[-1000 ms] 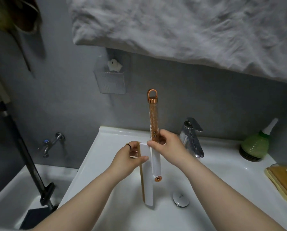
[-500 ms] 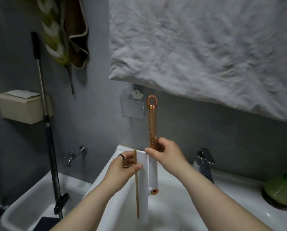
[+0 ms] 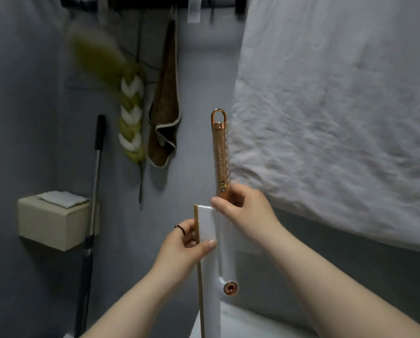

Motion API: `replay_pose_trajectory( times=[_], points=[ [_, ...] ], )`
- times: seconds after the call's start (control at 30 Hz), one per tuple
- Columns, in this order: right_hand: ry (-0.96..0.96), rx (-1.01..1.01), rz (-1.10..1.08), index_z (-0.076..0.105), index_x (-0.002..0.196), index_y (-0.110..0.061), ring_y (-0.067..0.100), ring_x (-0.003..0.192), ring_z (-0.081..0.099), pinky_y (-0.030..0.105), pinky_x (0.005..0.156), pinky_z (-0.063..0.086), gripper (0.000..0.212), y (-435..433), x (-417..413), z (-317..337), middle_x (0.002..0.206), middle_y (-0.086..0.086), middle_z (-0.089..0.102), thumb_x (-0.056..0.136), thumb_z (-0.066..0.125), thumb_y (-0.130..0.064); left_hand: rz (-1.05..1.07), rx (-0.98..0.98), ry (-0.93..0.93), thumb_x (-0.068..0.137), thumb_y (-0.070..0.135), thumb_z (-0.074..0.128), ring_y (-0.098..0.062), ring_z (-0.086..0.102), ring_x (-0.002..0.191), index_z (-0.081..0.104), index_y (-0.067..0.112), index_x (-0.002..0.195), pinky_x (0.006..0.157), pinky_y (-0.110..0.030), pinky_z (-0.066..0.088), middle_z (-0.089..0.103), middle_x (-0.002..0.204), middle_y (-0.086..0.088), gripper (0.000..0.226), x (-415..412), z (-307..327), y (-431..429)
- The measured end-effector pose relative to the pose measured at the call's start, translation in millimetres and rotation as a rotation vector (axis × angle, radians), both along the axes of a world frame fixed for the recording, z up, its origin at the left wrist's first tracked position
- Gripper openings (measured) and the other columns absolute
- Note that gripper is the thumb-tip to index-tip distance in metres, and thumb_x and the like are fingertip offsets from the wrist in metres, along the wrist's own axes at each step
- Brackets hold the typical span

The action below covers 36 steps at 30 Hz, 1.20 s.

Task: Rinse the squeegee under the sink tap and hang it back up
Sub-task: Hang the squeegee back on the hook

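The squeegee (image 3: 220, 215) is held upright in front of the grey wall, handle loop uppermost. It is gripped by both hands. The right hand (image 3: 246, 211) is closed around the lower end of the copper handle; the left hand (image 3: 187, 250) is pinched on the white blade head, thumb across its face. Compared with half a second ago, the view has been raised: the sink tap is no longer seen, and only a corner of the sink (image 3: 231, 320) remains at the bottom edge. A hanging rail (image 3: 155, 3) with a brown cloth (image 3: 164, 118) is now seen above.
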State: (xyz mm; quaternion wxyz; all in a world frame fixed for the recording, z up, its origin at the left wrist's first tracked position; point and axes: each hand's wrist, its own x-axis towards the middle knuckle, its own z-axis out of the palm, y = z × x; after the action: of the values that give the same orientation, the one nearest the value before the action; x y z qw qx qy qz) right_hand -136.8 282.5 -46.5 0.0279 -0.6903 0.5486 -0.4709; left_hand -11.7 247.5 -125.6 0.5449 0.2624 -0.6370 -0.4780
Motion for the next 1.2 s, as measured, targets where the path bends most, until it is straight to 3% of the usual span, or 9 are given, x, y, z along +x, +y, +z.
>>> replay_pose_trajectory(
  times=[0.17, 0.37, 0.43, 0.57, 0.7, 0.8, 0.97, 1.1, 1.2],
  points=[
    [-0.036, -0.074, -0.123, 0.054, 0.062, -0.019, 0.012, 0.055, 0.048, 0.028, 0.058, 0.043, 0.024, -86.7, 57.4, 49.9, 0.058, -0.005, 0.051, 0.080, 0.066, -0.029, -0.018, -0.054, -0.003, 0.075, 0.001, 0.069, -0.008, 0.058, 0.066, 0.044, 0.028, 0.110, 0.059, -0.008, 0.049, 0.059, 0.090, 0.001, 0.051, 51.3, 41.0, -92.5],
    [-0.065, -0.085, -0.327, 0.060, 0.075, -0.010, 0.028, 0.075, 0.059, 0.043, 0.076, 0.052, 0.022, -161.4, 81.2, 116.4, 0.078, 0.009, 0.060, 0.084, 0.062, -0.030, -0.030, -0.140, -0.136, 0.070, 0.010, 0.074, -0.008, 0.051, 0.066, 0.019, 0.028, 0.141, 0.064, -0.015, 0.048, 0.046, 0.091, 0.009, 0.091, 60.5, 89.1, -177.9],
    [-0.031, -0.091, -0.396, 0.055, 0.071, -0.013, 0.027, 0.072, 0.058, 0.041, 0.075, 0.051, 0.023, -178.1, 82.8, 136.6, 0.071, 0.006, 0.057, 0.085, 0.061, -0.030, -0.048, -0.187, -0.118, 0.070, 0.008, 0.074, -0.011, 0.049, 0.064, 0.021, 0.024, 0.142, 0.069, -0.025, 0.046, 0.046, 0.088, 0.007, 0.091, 55.6, 106.6, -201.0],
    [-0.036, -0.170, -0.480, 0.054, 0.067, -0.010, 0.025, 0.063, 0.054, 0.040, 0.069, 0.052, 0.027, -198.9, 79.3, 183.6, 0.061, 0.003, 0.051, 0.085, 0.061, -0.029, -0.056, -0.334, -0.047, 0.071, 0.013, 0.073, -0.007, 0.045, 0.061, 0.023, 0.030, 0.141, 0.062, -0.019, 0.041, 0.042, 0.085, 0.011, 0.088, 47.6, 147.8, -230.2],
    [-0.056, -0.250, -0.533, 0.048, 0.054, -0.015, 0.018, 0.046, 0.052, 0.016, 0.031, 0.044, 0.035, -205.7, 73.4, 225.6, 0.053, 0.001, 0.047, 0.085, 0.061, -0.024, -0.041, -0.454, -0.080, 0.076, 0.024, 0.069, -0.004, 0.045, 0.075, 0.026, 0.033, 0.140, 0.071, -0.019, 0.038, 0.043, 0.105, 0.007, 0.078, 43.1, 193.2, -246.1],
    [-0.061, -0.291, -0.557, 0.055, 0.061, -0.010, 0.018, 0.046, 0.051, 0.025, 0.044, 0.051, 0.029, -209.3, 72.3, 252.7, 0.053, 0.001, 0.046, 0.085, 0.061, -0.025, -0.032, -0.535, -0.121, 0.079, 0.027, 0.065, -0.004, 0.043, 0.076, 0.027, 0.029, 0.141, 0.063, -0.016, 0.037, 0.039, 0.112, 0.003, 0.072, 39.4, 224.2, -251.3],
    [-0.133, -0.330, -0.535, 0.064, 0.100, 0.001, 0.018, 0.051, 0.049, 0.036, 0.057, 0.055, 0.029, -213.3, 73.4, 277.6, 0.071, 0.008, 0.055, 0.086, 0.060, -0.024, -0.035, -0.578, -0.075, 0.082, 0.028, 0.062, -0.010, 0.043, 0.093, 0.033, 0.026, 0.139, 0.080, -0.022, 0.035, 0.042, 0.131, 0.000, 0.064, 37.4, 247.8, -255.4],
    [-0.093, -0.268, -0.550, 0.061, 0.103, 0.004, 0.020, 0.052, 0.051, 0.034, 0.058, 0.056, 0.034, -218.8, 74.4, 280.7, 0.066, 0.006, 0.050, 0.088, 0.058, -0.026, -0.022, -0.560, -0.079, 0.082, 0.029, 0.062, -0.012, 0.044, 0.093, 0.033, 0.025, 0.139, 0.080, -0.023, 0.037, 0.042, 0.133, -0.003, 0.064, 35.2, 246.5, -257.1],
    [-0.086, -0.290, -0.557, 0.061, 0.106, 0.003, 0.025, 0.064, 0.056, 0.038, 0.069, 0.056, 0.036, -224.1, 75.1, 280.9, 0.086, 0.013, 0.057, 0.089, 0.056, -0.028, -0.007, -0.546, -0.054, 0.081, 0.028, 0.063, -0.013, 0.044, 0.092, 0.034, 0.026, 0.138, 0.079, -0.024, 0.037, 0.042, 0.127, -0.001, 0.064, 33.6, 247.8, -258.9]
  ],
)
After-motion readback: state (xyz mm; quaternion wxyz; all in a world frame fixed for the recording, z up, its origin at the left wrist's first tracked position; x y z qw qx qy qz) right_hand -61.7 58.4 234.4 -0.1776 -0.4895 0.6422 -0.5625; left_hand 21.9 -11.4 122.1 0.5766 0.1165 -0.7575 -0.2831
